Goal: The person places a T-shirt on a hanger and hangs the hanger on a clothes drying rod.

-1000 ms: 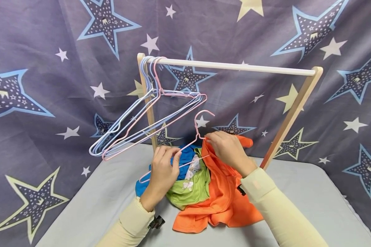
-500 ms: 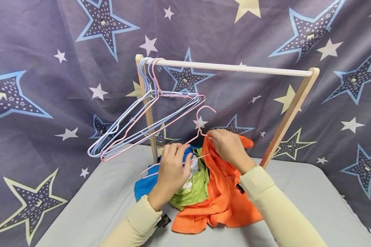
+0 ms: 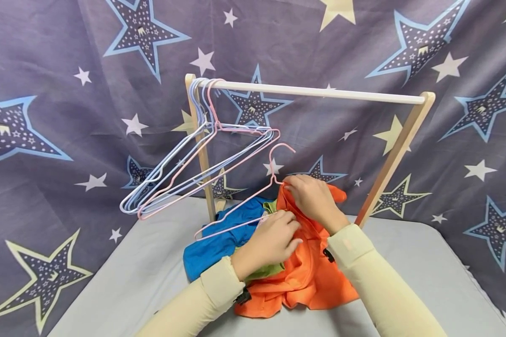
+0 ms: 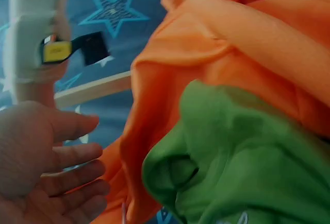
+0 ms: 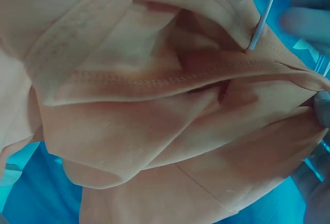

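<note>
- My right hand [image 3: 314, 199] pinches the orange top [image 3: 305, 262].
- My left hand [image 3: 273, 238] is loose (nothing in it).
- Half the hanger [image 3: 253, 197] seems inside; half is left.

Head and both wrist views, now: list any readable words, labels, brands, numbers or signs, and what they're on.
Nothing legible in any view.
Yellow label on small black device at a cream sleeve cuff: dark marks, too blurred to read.
White print on green fabric garment: cut off by the frame edge, unreadable.
Purple-grey fabric backdrop: star and crown pictures, no words seen.
</note>
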`<state>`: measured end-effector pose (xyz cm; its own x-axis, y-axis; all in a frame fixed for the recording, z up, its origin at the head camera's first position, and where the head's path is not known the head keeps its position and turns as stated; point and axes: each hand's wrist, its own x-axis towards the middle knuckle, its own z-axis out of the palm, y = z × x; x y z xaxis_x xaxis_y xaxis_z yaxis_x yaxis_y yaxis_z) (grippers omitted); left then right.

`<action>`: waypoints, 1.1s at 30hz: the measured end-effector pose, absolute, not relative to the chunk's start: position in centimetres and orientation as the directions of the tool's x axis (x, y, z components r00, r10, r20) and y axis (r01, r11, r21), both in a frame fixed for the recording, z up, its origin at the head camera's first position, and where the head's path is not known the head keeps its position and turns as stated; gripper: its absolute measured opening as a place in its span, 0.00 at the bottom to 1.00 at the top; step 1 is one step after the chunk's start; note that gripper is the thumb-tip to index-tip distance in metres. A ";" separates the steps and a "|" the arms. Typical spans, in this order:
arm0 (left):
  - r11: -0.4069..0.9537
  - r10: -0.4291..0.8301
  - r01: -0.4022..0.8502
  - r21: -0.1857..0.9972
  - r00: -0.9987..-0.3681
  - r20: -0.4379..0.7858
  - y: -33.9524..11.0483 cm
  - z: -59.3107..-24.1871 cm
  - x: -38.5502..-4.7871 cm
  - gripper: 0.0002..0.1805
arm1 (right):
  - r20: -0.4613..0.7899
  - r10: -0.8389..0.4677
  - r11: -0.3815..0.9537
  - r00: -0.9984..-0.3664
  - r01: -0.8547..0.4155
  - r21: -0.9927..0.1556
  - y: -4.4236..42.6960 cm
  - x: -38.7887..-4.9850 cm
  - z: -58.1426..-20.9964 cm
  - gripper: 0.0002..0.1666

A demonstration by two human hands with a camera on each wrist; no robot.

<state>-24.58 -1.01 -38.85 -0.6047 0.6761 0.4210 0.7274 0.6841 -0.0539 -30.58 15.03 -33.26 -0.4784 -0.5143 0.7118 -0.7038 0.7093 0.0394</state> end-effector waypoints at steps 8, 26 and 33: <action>0.591 0.786 0.804 -0.072 -0.553 0.277 1.9 -39.5 -25.5 0.20 | 0.709 -0.519 0.705 -0.478 -0.708 0.039 15.4 -30.8 -33.7 0.07; 0.702 0.703 0.694 -0.160 -0.639 0.312 3.4 -41.4 -25.5 0.23 | 0.696 -0.554 0.682 -0.457 -0.728 0.064 16.1 -31.1 -34.0 0.09; 0.712 0.693 0.698 -0.079 -0.680 0.240 2.6 -40.6 -24.8 0.27 | 0.691 -0.541 0.708 -0.480 -0.704 0.065 16.3 -31.2 -33.7 0.09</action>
<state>-24.76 2.56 -40.60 -0.6800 0.6929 0.2399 0.6978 0.7120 -0.0785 -31.19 16.33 -33.67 -0.4801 -0.5406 0.6908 -0.7037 0.7076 0.0647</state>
